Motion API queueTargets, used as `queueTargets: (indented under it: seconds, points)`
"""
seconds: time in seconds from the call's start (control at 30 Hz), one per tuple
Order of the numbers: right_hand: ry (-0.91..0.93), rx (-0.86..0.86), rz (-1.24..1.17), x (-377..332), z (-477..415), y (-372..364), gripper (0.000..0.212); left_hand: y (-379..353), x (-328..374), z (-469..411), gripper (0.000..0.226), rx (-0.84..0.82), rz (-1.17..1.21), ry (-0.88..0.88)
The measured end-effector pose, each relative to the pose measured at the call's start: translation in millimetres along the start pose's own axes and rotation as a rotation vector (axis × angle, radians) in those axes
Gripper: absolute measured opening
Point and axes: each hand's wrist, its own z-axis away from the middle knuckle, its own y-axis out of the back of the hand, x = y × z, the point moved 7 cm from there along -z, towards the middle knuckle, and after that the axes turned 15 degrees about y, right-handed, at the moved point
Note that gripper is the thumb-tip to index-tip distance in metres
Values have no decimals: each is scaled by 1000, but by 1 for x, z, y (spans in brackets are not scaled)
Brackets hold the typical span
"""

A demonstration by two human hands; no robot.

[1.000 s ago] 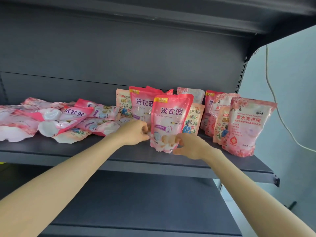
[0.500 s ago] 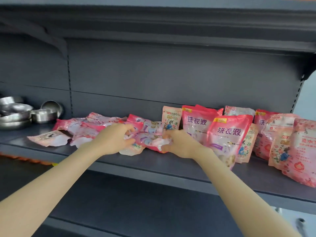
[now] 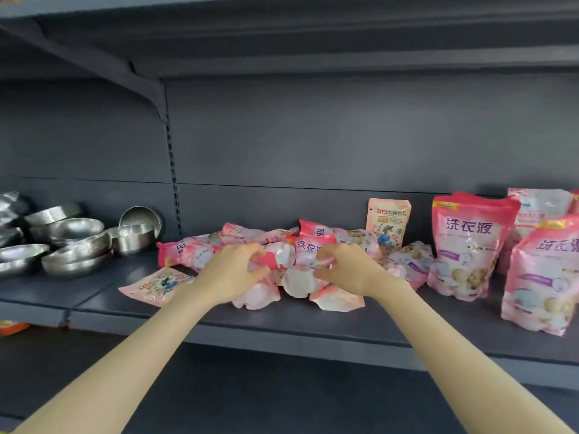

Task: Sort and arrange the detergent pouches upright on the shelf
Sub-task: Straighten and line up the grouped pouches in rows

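Gripping one fallen pouch (image 3: 291,255) with left hand (image 3: 233,272) and right hand (image 3: 349,272), both seemingly closed on its crumpled film; it lies atop the heap (image 3: 200,252) on the shelf (image 3: 407,321). We hold both ends to stand it upright.

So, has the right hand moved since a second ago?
Yes: the right hand left the front upright pouch and moved left along the shelf to the lying pile.
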Motion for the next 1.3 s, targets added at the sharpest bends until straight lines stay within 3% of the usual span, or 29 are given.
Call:
queueTargets:
  seconds: [0.4, 0.6, 0.77, 0.87, 0.93, 1.07, 1.23, 1.3]
  points:
    - [12, 30, 54, 38, -120, -26, 26, -25, -40, -124, 38, -19, 14, 2]
    - [24, -10, 47, 76, -177, -40, 45, -46, -50, -183, 42, -59, 8, -50]
    - [56, -58, 45, 97, -201, -51, 27, -74, -52, -222, 46, -201, 44, -127]
    - [98, 25, -49, 97, -211, -44, 12, -87, -50, -239, 40, -279, 73, -164]
    - [108, 132, -110, 94, -219, -35, 16, -92, -49, -248, 41, -299, 51, -183]
    - [113, 305, -223, 82, -237, -16, 28, -77, -53, -269, 35, -172, 132, -186]
    - [93, 484, -444, 73, -250, -8, 13, -41, -64, -284, 41, -72, 427, -136]
    - [53, 508, -365, 75, -253, -5, 29, -22, -65, -286, 40, -17, 560, -131]
